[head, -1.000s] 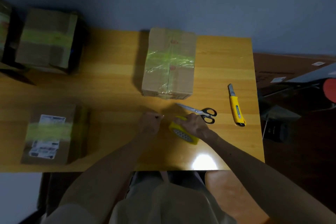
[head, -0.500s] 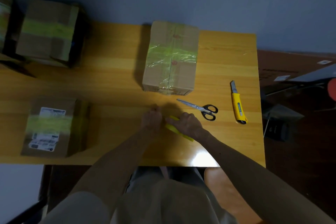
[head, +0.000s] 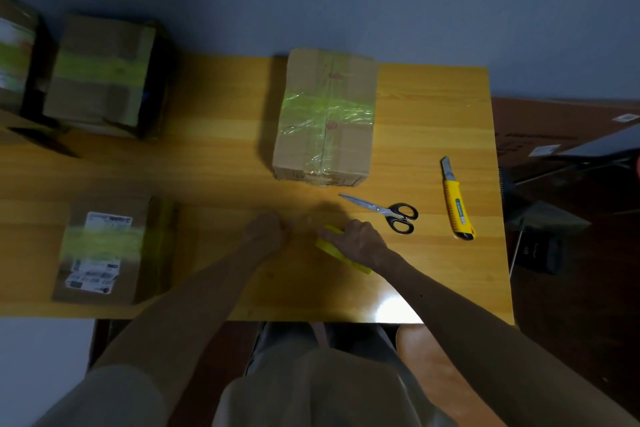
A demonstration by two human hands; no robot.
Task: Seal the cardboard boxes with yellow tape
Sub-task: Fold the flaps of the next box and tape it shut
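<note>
One wooden bench (head: 433,107) fills our view, and on it we count four cardboard boxes, each banded with yellow tape. The middle box (head: 325,114) is toward the far edge and the labelled box (head: 100,250) is at left front. The rear box (head: 100,76) is behind that, and an edge box (head: 14,52) is cut off at far left. In front of the middle box, the right hand (head: 360,241) lies over the yellow tape roll (head: 327,244), fingers curled around it. The left hand (head: 266,232), just beside, is curled; whether it pinches anything we cannot tell. The yellow utility knife (head: 457,204) lies well to the right, and the scissors (head: 384,211) lie just beyond the right hand.
</note>
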